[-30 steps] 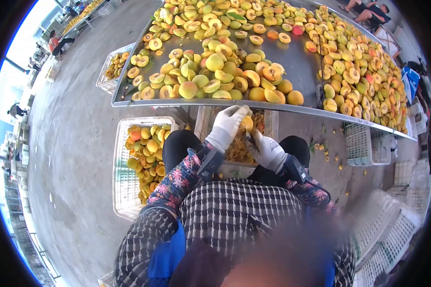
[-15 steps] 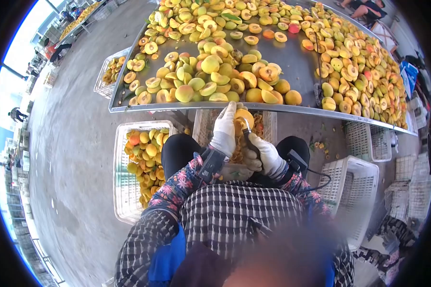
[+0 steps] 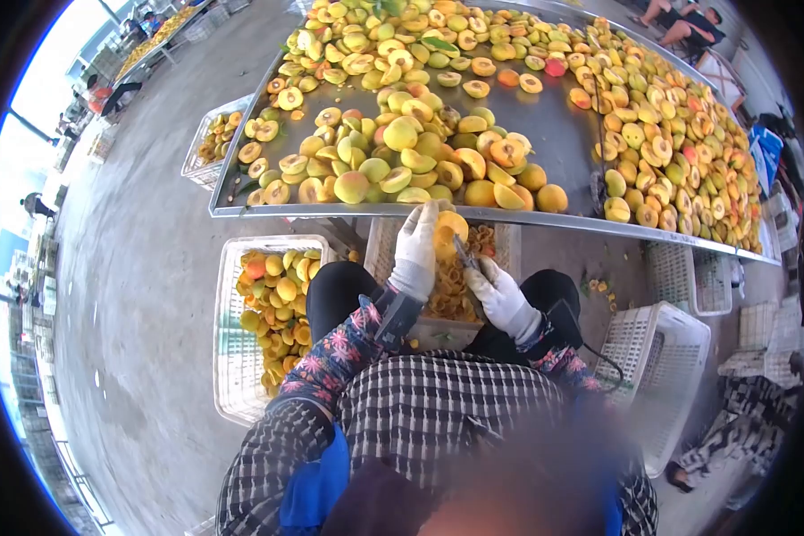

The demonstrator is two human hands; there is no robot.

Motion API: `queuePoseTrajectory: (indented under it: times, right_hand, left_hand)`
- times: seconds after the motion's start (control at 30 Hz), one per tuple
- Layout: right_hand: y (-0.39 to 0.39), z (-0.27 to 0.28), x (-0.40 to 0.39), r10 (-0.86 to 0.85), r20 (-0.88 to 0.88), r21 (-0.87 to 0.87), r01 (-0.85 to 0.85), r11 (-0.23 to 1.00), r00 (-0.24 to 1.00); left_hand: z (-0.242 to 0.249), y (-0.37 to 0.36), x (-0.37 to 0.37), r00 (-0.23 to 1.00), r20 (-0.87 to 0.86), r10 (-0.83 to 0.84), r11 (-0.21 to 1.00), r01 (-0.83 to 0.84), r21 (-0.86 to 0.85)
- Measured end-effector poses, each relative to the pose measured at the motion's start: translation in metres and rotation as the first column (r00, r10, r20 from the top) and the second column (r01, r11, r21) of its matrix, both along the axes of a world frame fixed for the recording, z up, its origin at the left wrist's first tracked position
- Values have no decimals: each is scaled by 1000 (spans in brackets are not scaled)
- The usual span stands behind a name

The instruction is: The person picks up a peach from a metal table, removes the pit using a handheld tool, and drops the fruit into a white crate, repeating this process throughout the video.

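Observation:
My left hand (image 3: 415, 250), in a white glove, is closed around a yellow peach half (image 3: 451, 227) just below the table's front rim. A dark-handled tool with a metal tip (image 3: 464, 253) is held in my gloved right hand (image 3: 502, 295), its tip touching the fruit. Beneath both hands, a white crate (image 3: 507, 246) holds thin orange pieces (image 3: 449, 291). Halved and whole peaches (image 3: 402, 134) are heaped on the metal table (image 3: 545, 116) in front.
A white crate of peaches (image 3: 239, 384) stands at my left, and a white crate (image 3: 670, 357) at my right. Another crate (image 3: 201, 161) is beyond the table's left edge. People sit in the distance, at upper left (image 3: 107, 96) and upper right (image 3: 690, 25).
The right hand has shifted slightly right and its fingers are seen more clearly on the tool. The view has moved a little, so the table sits lower.

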State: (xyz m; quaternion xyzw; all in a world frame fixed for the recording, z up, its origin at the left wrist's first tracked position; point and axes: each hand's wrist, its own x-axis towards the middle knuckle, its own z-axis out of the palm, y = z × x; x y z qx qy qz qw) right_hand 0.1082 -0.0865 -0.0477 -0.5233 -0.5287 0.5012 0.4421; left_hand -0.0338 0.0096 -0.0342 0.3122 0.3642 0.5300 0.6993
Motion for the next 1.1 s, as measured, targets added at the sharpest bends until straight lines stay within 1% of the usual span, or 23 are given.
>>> queuePoseTrajectory:
  times: [0.03,0.1,0.13,0.17,0.2,0.27,0.3,0.37,0.47,0.5,0.57,0.63,0.7,0.73,0.77,0.8,0.83,0.87,0.9,0.93,0.97,1.07,1.1]
  right_hand:
    - [1,1,-3,16,138,96,-30,995,990]
    - [-3,13,-3,96,270,19,-104,994,958]
    - [-3,14,0,113,278,-20,-112,993,954]
    - [-4,12,6,131,288,-61,-118,991,949]
    - [-6,6,11,107,207,-71,-94,993,972]
    - [-13,2,24,90,46,-153,-82,985,995]
    - [-14,-8,28,79,30,-115,-75,991,996]
    - [-14,18,22,63,-76,-303,-83,949,995]
    - [-7,-3,13,108,-268,-158,-154,975,957]
    - [-4,-13,11,126,-221,-136,-159,978,967]
    - [1,-13,5,159,-139,-119,-175,977,978]
    - [-1,-1,2,174,-68,-156,-183,971,982]
    - [-3,2,6,164,6,-210,-159,965,986]
    - [-4,9,2,138,-5,-89,-137,986,990]
    - [-4,16,-1,123,-47,-90,-126,988,991]
    - [-3,26,-3,111,-89,-98,-120,988,990]
    - [-2,37,-5,100,-128,-111,-115,987,987]
    - [1,45,-8,101,-161,-111,-119,987,982]
    - [10,43,-10,73,291,341,-174,924,954]
    - [17,48,-13,27,348,428,-184,885,937]
    - [22,55,-19,-25,397,510,-198,837,917]
    - [29,66,-33,-24,390,384,-139,913,921]
    - [29,70,-39,-76,411,403,-106,909,908]
  left_hand:
    - [2,0,-6,999,-40,16,999,-15,36]
    - [14,2,-26,990,-126,69,991,-54,122]
    - [15,8,-44,963,-209,167,978,-135,161]
    - [26,12,-68,929,-272,252,945,-175,277]
    - [42,13,-95,835,-426,348,918,-211,335]
    - [42,23,-152,766,-531,363,915,-187,357]
    - [33,32,-187,176,-863,474,878,-27,477]
    - [45,33,-200,-239,-715,657,753,150,641]
    - [44,56,-173,112,-753,648,719,234,654]
    - [45,63,-156,187,-763,619,702,305,644]
    - [29,77,-127,126,-817,563,746,348,568]
    - [7,96,-123,188,-821,540,716,410,565]
    - [10,96,-113,408,-744,530,750,184,635]
    - [14,91,-101,820,-466,331,890,-107,444]
    - [19,87,-97,970,-141,198,936,-144,321]
    - [21,76,-91,988,126,85,988,-99,115]
    - [46,54,-79,915,402,29,997,4,-80]
    - [51,42,-74,920,392,-19,993,63,-100]
    - [55,34,-70,922,382,-70,986,122,-115]
    - [56,28,-66,921,371,-122,975,181,-129]
    - [53,25,-60,925,365,-110,982,159,-105]
    - [37,21,-45,945,315,-95,993,114,-43]
    - [32,20,-42,958,274,-89,995,99,-22]
